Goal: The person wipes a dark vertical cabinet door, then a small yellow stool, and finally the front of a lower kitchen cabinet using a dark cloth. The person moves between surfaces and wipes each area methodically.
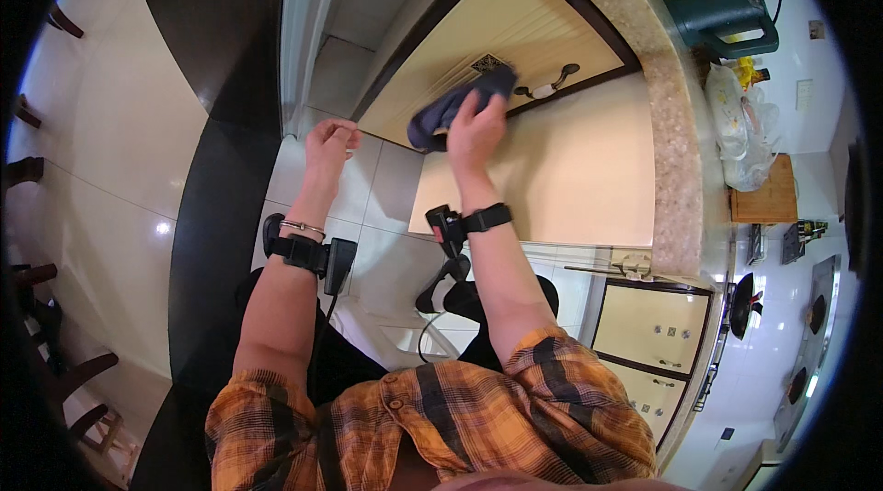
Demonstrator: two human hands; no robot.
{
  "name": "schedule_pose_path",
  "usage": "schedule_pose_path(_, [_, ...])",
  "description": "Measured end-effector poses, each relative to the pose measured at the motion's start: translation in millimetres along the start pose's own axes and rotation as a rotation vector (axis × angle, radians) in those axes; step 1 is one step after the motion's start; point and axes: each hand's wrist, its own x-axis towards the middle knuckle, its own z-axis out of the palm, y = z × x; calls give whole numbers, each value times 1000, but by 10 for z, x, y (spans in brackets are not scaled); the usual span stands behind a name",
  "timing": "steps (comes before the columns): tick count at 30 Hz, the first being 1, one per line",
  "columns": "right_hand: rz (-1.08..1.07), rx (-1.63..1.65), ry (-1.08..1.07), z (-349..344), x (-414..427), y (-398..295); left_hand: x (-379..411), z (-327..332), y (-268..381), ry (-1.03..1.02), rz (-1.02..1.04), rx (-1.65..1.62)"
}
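Note:
A dark blue cloth (459, 108), slightly blurred, is in my right hand (477, 129), against or just in front of a cream cabinet door (441, 43) with a dark frame. Close to the cloth's upper end is the door's curved metal and white handle (546, 89). My left hand (333, 139) is raised to the left of the cloth with its fingers curled, and nothing shows in it. Both wrists wear black straps with small devices, and the left wrist also has a bracelet (302, 227).
A stone countertop (679, 167) curves along the right, bearing a dark green jug (724, 18), plastic bags (741, 125) and a wooden board (766, 198). Further cabinet doors (652, 322) stand lower right. A white stool (376, 332) is between my legs.

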Motion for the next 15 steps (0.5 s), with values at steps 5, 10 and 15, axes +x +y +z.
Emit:
schedule_pose_path(5, [-184, 24, 131, -438, 794, -596, 48, -24, -43, -9, -12, 5])
schedule_pose_path(10, [-310, -235, 99, -20, 413, -99, 13, 30, -34, -9, -13, -21])
schedule_pose_path(15, [-183, -200, -197, 292, -214, 201, 21, -17, -38, -6, -9, -5])
